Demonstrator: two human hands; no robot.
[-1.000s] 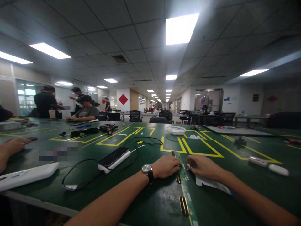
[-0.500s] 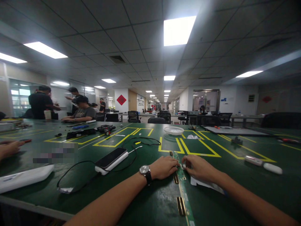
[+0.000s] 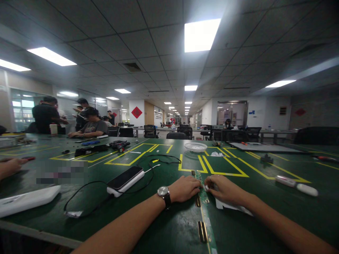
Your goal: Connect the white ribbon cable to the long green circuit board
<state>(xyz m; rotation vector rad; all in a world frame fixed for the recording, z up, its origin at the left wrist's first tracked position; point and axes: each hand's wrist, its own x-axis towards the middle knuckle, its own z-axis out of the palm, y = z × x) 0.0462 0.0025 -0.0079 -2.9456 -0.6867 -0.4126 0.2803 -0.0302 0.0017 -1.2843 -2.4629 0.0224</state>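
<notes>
A long, narrow green circuit board (image 3: 206, 215) with dark connectors along its left edge lies lengthwise on the green table. My left hand (image 3: 184, 188), with a watch at the wrist, rests palm down, its fingertips on the board's left edge. On the other side, my right hand (image 3: 224, 188) pinches a small white piece (image 3: 206, 187) against the board. A white sheet (image 3: 225, 205) lies partly under my right hand. The fingertips of my left hand are close together, and whether they grip the board is unclear.
To the left are a phone (image 3: 125, 177) on a white power bank, a looped black cable (image 3: 79, 187) and a white case (image 3: 29, 200). A white basket (image 3: 195, 146) stands beyond the board. At right lies a white-and-clear tube (image 3: 286, 181). Another person's hand (image 3: 12, 167) is at far left.
The near part of the circuit board has shifted slightly left. Both hands stay almost in place, and the right hand still pinches the white piece.
</notes>
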